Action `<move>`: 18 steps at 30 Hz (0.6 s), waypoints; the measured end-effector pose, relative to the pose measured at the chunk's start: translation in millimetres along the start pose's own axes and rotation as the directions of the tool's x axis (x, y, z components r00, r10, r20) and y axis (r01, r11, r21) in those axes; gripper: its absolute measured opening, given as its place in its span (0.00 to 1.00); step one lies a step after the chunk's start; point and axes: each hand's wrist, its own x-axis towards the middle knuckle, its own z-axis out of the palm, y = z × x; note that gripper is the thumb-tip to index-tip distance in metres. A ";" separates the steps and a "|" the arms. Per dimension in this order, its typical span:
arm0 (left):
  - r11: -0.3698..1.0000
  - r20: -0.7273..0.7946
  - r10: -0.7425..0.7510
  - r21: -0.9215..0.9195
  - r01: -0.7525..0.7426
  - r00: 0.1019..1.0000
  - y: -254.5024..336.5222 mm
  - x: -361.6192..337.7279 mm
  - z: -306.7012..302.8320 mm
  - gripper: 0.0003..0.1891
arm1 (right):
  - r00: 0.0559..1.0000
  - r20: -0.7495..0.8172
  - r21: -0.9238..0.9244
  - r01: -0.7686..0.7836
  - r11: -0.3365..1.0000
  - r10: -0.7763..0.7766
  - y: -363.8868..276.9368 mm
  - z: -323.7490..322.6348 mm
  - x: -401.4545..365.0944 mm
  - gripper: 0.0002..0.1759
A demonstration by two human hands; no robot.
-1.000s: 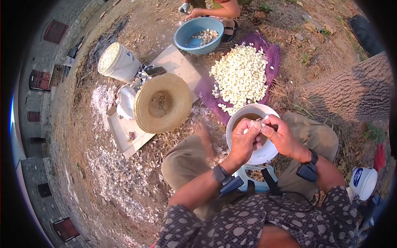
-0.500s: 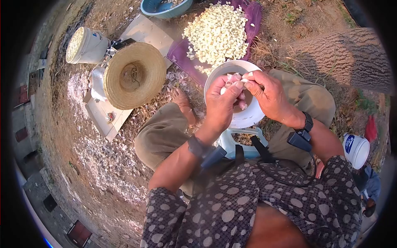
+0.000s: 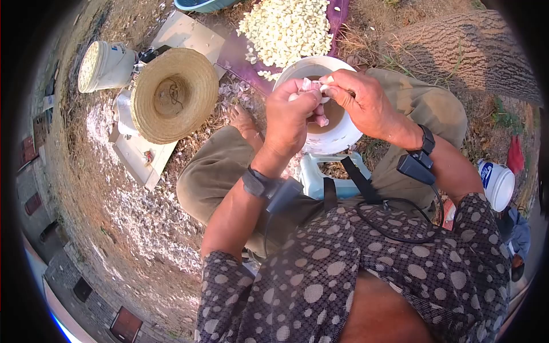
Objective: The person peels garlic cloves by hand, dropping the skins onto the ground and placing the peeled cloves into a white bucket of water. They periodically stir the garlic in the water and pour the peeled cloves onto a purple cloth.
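My left hand [image 3: 289, 117] is closed around some pinkish-skinned garlic cloves [image 3: 309, 85], partly hidden by its fingers. Close beside it, the thumb and fingertips of my right hand [image 3: 369, 106] pinch a pale garlic clove [image 3: 326, 80]. Both hands are held over a white bucket [image 3: 337, 144] with brownish water inside. Beyond the bucket, a heap of peeled garlic cloves [image 3: 286, 31] lies on a purple cloth [image 3: 338, 23].
A straw hat [image 3: 200, 94] sits to the left, near a white bucket full of cloves [image 3: 117, 66] and cardboard [image 3: 134, 163]. Garlic skins [image 3: 137, 214] litter the ground. At right are a tree trunk [image 3: 463, 51] and another white bucket [image 3: 501, 188]. A blue basin [image 3: 206, 6] shows at the top.
The whole view has shifted, so most things appear higher and slightly left. Both hands keep hold of the garlic, fingertips still close together over the bucket.
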 end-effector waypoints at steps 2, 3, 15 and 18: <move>1.000 -0.005 -0.003 0.013 0.003 1.000 -0.8 -0.3 0.9 0.04 | 0.999 0.046 -0.035 -0.011 0.999 0.013 1.4 -2.7 -3.0 0.06; 1.000 -0.009 -0.001 0.023 0.001 1.000 -2.4 0.3 0.6 0.04 | 0.998 0.040 -0.036 0.052 0.998 -0.051 3.9 -2.1 -3.6 0.07; 1.000 -0.048 0.019 0.005 -0.019 0.999 -2.1 -1.1 2.4 0.04 | 0.997 0.026 0.159 -0.072 0.985 0.068 6.1 4.6 -3.3 0.16; 0.997 -0.062 0.027 0.071 -0.023 0.998 -9.4 3.4 -3.5 0.06 | 0.991 0.054 0.067 -0.124 0.990 0.120 10.1 1.2 -2.5 0.18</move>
